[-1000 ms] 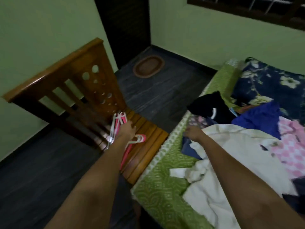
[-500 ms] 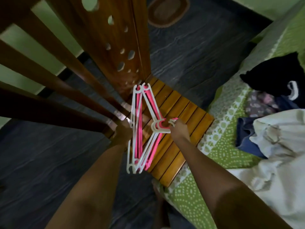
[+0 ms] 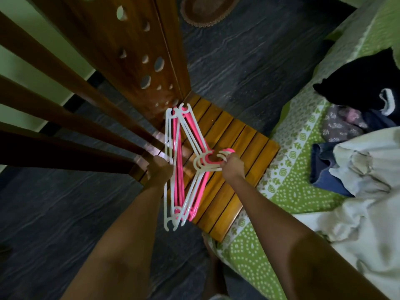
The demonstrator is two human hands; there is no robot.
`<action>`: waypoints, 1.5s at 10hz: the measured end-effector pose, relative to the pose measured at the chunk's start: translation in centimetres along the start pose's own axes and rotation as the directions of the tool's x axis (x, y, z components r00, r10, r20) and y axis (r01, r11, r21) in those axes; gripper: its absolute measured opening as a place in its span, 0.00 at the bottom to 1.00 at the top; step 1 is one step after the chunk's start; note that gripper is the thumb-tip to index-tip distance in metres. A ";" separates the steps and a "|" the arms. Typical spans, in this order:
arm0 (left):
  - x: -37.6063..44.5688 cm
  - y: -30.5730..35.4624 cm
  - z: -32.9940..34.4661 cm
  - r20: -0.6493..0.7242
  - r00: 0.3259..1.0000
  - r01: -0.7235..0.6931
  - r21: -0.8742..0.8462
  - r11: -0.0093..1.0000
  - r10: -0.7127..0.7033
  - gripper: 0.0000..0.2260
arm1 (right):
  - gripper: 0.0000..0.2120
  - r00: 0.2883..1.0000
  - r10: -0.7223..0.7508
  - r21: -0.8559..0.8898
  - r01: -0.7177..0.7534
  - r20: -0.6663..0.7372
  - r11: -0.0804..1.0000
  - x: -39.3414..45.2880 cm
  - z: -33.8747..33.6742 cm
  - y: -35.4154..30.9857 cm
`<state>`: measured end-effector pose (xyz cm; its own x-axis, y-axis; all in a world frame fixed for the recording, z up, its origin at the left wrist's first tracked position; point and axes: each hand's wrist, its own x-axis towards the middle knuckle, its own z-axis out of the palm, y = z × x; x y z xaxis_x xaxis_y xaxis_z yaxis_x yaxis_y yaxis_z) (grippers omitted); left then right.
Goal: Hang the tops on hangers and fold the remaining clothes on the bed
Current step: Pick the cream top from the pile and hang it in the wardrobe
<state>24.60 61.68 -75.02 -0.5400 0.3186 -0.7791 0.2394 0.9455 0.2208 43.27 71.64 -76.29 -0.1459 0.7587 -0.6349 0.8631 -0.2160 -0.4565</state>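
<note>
A bunch of pink and white plastic hangers (image 3: pixel 179 169) stands on edge over the seat of a wooden chair (image 3: pixel 229 148). My left hand (image 3: pixel 159 171) grips the bunch by its bottom bars. My right hand (image 3: pixel 232 164) pinches the hooks at the right side of the bunch. On the bed (image 3: pixel 287 176) at the right lie a black garment (image 3: pixel 363 81), a blue garment (image 3: pixel 324 167), a patterned grey cloth (image 3: pixel 339 126) and a large white garment (image 3: pixel 368 191).
The chair's tall slatted back (image 3: pixel 91 87) rises at the left, close to my head. A brown oval mat (image 3: pixel 207 9) lies on the dark floor at the top. Dark floor (image 3: pixel 54 213) spreads left of the chair.
My right hand left the clothes on the bed and came over to the hangers' hooks. The view dropped closer to the chair, and the bunch now stands up between both hands.
</note>
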 end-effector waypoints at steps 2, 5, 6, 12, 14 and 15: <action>-2.4 3.4 1.9 -0.147 0.987 -0.054 0.037 0.998 0.059 0.25 | 0.11 0.993 -0.046 0.675 -0.041 0.111 0.737 -2.3 -5.5 1.9; -15.8 20.1 12.3 0.161 0.958 -0.176 -0.334 0.926 0.239 0.10 | 0.12 0.995 -0.102 0.895 0.028 0.019 0.444 -5.6 -25.4 16.6; -23.9 28.1 21.5 0.418 0.867 -0.061 -0.452 0.890 0.271 0.10 | 0.05 0.984 0.128 0.956 0.082 -0.122 0.283 -6.8 -33.2 26.4; -34.0 47.0 44.9 0.585 0.408 -0.736 0.665 -0.126 0.701 0.24 | 0.18 0.805 0.532 0.925 0.053 -0.263 0.376 -8.3 -47.3 54.3; -35.1 49.1 44.9 0.368 0.458 -0.483 0.867 -0.120 0.809 0.15 | 0.17 0.816 0.472 0.888 0.104 -0.334 0.448 -8.6 -46.8 55.7; -35.9 49.6 44.6 0.251 0.510 -0.441 0.898 0.000 0.823 0.12 | 0.16 0.834 0.424 0.856 0.106 -0.353 0.506 -8.9 -47.1 56.2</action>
<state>91.86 94.15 -62.28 0.1239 0.9237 -0.3626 0.9622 -0.2011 -0.1835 115.86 81.73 -66.91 0.4152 0.7583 -0.5026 0.0069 -0.5551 -0.8318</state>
